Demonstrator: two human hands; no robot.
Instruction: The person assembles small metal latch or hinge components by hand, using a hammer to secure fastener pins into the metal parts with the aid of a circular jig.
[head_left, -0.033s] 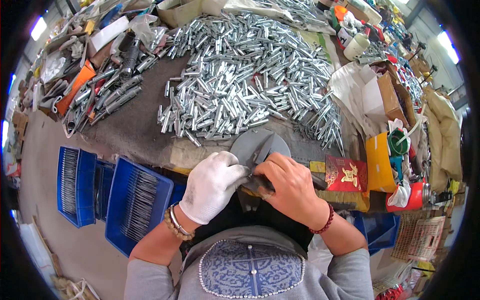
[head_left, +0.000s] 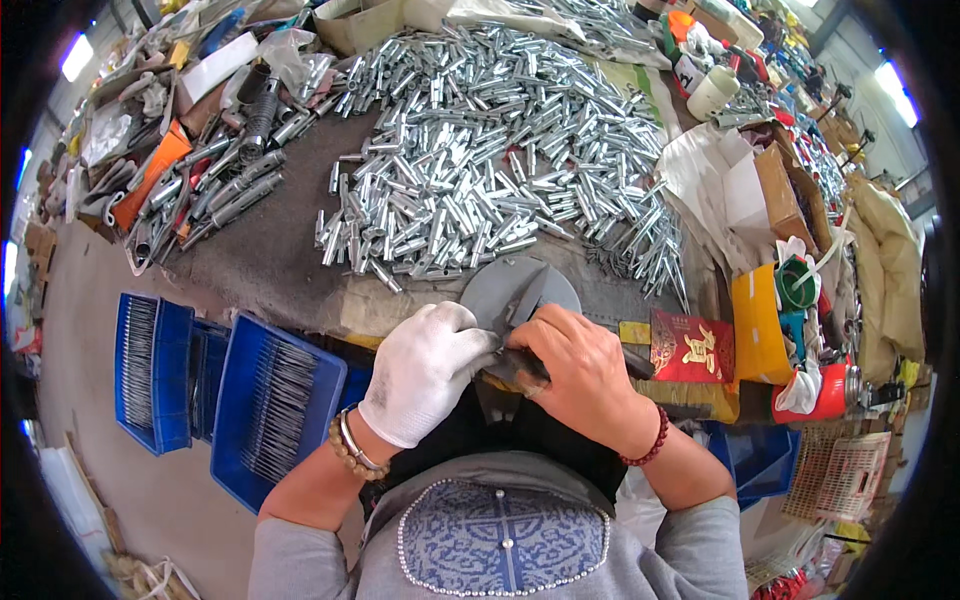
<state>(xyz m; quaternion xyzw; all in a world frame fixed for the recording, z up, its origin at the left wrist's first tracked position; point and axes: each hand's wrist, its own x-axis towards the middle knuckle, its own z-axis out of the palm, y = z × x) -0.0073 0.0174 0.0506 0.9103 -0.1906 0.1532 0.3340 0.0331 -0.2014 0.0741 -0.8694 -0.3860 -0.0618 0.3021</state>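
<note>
My left hand (head_left: 425,370), in a white glove, is closed with thumb and fingertips pinched together. My bare right hand (head_left: 575,370) is closed beside it, its fingers curled inward. The two sets of fingertips meet at the near edge of a round grey metal plate (head_left: 485,290), which carries a raised angled block (head_left: 530,300). Something dark (head_left: 527,368) shows by the right fingers; its kind is unclear. What either hand pinches is hidden by the fingers. Beyond the plate lies a large heap of short shiny metal tubes (head_left: 480,150).
Blue bins (head_left: 225,440) of thin metal rods stand at the left, below the table edge. Longer metal tubes (head_left: 240,195) and an orange piece (head_left: 150,175) lie at the table's left. On the right are a red envelope (head_left: 690,347), a yellow box (head_left: 757,325) and a cardboard box (head_left: 785,195).
</note>
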